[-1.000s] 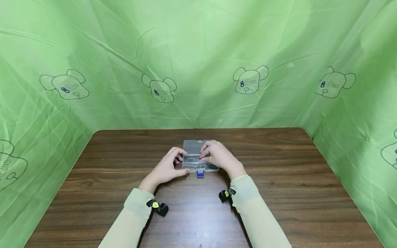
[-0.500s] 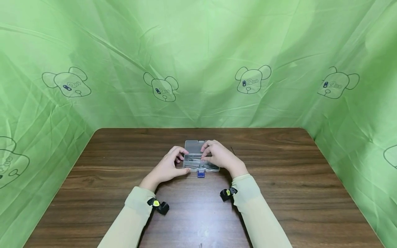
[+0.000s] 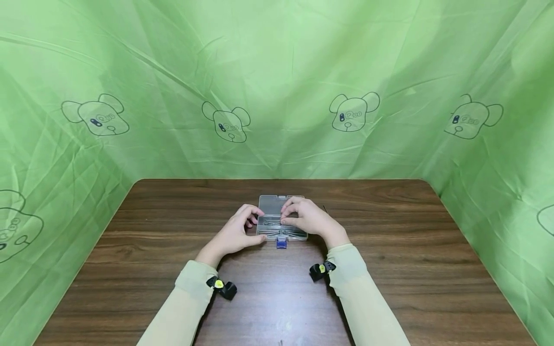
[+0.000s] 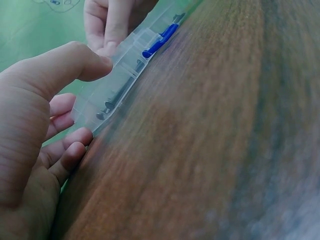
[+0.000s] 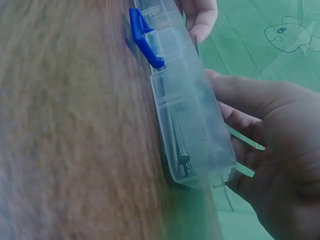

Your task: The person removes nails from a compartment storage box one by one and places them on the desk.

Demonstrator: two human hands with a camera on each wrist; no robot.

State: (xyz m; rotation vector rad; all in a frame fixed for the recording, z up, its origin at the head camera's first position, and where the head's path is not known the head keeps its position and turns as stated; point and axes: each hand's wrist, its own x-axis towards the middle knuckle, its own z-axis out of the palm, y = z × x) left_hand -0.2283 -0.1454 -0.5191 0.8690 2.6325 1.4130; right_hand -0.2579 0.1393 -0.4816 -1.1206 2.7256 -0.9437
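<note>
A clear plastic compartment box (image 3: 269,227) lies on the table with its lid (image 3: 270,204) folded back and a blue latch (image 3: 281,243) at the front. Several metal nails (image 5: 179,132) lie in its compartments. My left hand (image 3: 235,231) grips the box's left end, thumb at the front corner and fingers behind. Over the right half is my right hand (image 3: 309,217), thumb and forefinger pinched together. In the right wrist view, a thin nail shaft (image 5: 196,46) rises over the rim near those fingertips. The right hand hides the back right compartment in the head view.
A loose nail (image 3: 325,210) lies on the brown wooden table (image 3: 389,269), just behind the right hand. Green cloth (image 3: 277,72) with bear-head drawings stands round the back and both sides. Black wrist cameras (image 3: 225,290) sit on both sleeves.
The head view has shifted slightly. The left hand keeps its grip on the box, and the right hand stays almost in place over the compartments, fingers still pinched.
</note>
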